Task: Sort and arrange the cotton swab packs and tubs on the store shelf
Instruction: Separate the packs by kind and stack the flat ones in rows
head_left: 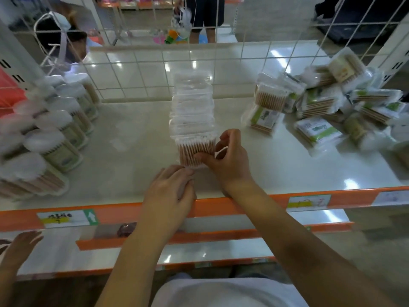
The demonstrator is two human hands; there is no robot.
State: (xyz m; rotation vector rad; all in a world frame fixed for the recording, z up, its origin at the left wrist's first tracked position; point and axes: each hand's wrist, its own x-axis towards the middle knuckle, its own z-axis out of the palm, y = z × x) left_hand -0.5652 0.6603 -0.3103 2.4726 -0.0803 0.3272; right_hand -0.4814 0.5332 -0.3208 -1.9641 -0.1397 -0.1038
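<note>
left hand (171,189): palm down, fingers straight and together, pointing forward | right hand (228,160): ahead of the left, fingers curled, thumb reaching leftward in a pinch | forearms: both bare, stretched forward, converging toward the middle

Bright overhead lamps throw white glare spots across the glossy shelf (137,120) before me, while my wide view bends and blurs toward its edges.
</note>
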